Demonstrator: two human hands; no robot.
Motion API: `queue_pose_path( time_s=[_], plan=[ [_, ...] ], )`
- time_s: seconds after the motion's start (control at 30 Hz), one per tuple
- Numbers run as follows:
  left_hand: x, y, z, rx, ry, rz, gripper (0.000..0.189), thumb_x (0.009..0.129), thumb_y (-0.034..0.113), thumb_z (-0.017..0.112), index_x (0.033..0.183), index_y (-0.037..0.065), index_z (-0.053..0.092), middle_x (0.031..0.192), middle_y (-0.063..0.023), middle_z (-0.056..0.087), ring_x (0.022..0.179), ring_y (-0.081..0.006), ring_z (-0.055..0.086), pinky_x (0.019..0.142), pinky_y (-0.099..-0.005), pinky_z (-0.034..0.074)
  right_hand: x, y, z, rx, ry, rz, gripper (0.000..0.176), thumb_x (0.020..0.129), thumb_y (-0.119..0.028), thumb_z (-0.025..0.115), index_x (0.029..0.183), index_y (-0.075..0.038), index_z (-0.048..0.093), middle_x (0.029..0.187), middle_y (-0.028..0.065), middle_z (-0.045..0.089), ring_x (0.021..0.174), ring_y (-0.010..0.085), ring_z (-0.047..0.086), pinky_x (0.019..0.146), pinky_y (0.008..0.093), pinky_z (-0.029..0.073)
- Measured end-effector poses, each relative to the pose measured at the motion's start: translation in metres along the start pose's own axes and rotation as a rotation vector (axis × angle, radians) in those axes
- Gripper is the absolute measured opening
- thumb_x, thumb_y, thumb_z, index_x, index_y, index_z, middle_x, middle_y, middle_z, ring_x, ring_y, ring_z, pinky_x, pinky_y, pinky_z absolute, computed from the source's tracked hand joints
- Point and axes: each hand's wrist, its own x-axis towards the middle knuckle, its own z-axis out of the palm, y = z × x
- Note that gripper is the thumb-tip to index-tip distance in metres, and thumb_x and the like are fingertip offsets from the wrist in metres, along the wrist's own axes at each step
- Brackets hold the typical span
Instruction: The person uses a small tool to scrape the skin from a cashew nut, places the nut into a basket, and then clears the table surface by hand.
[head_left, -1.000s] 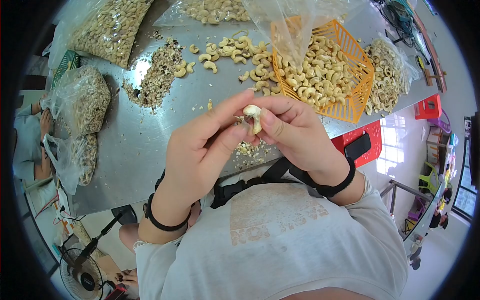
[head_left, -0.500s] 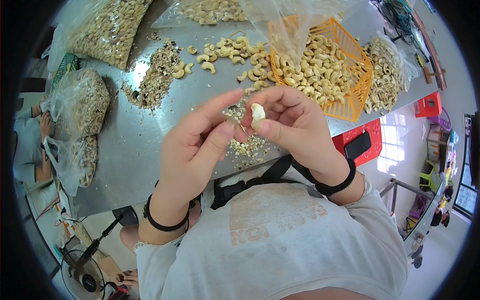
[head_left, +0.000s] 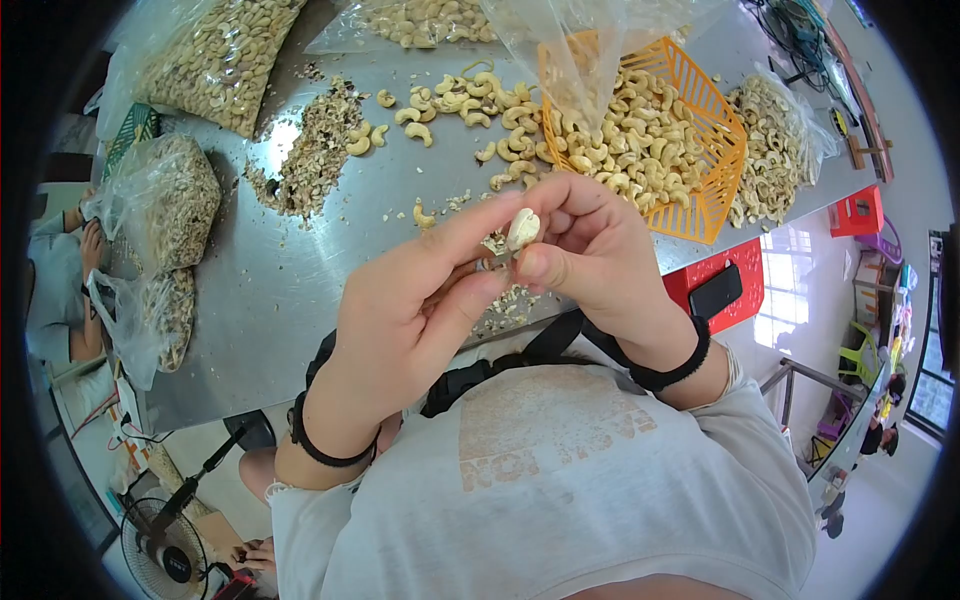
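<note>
Between the thumb and fingers of my right hand [head_left: 590, 240] is a pale cashew nut [head_left: 523, 230], held up above the table's near edge. My left hand [head_left: 420, 295] is closed right beside it, fingertips at the nut's lower left. A small greyish bit shows in the left fingers, too little of it to name. Below both hands lies a scatter of cashew crumbs [head_left: 505, 310], partly hidden by them. One single cashew [head_left: 424, 215] lies on the metal table [head_left: 270, 345] just beyond my left hand.
An orange basket [head_left: 725, 120] holds many cashews, with loose cashews [head_left: 470, 100] beside it. A heap of brown fragments [head_left: 310, 160] lies left. Filled plastic bags [head_left: 215, 65] stand around the table. A phone [head_left: 716, 291] rests on a red stool. Another person's hand [head_left: 92, 245] shows far left.
My left hand has moved right, and its fingers have closed in against the cashew in my right hand. The cashew has tilted slightly. A single cashew on the table has come into sight.
</note>
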Motion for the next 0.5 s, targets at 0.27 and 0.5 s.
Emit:
queue_pose_path(
  time_s=[0.27,0.5],
  plan=[
    [0.0029,-0.0028,-0.0038,0.350,0.036,0.235,0.035,0.074,0.003,0.054,0.108,0.003,0.050,0.076,-0.0084,0.058,0.062,-0.0121,0.052,0.056,-0.0209,0.040,-0.0024,-0.0052,0.0010,-0.015,0.008,0.072,0.014,0.071,-0.009,0.063,0.076,-0.003,0.051,0.064,0.0006,0.054,0.054,0.0039,0.048,0.047,0.0151,0.037],
    [0.0048,-0.0073,-0.0025,0.322,0.140,0.237,0.032,0.069,-0.001,0.056,0.100,0.008,0.057,0.073,-0.0078,0.058,0.059,-0.0189,0.054,0.052,-0.0246,0.042,-0.0037,-0.0083,0.0040,-0.068,0.000,0.109,0.014,0.072,-0.010,0.063,0.076,-0.002,0.052,0.066,0.0017,0.055,0.056,0.0043,0.049,0.048,0.0151,0.038]
  ],
)
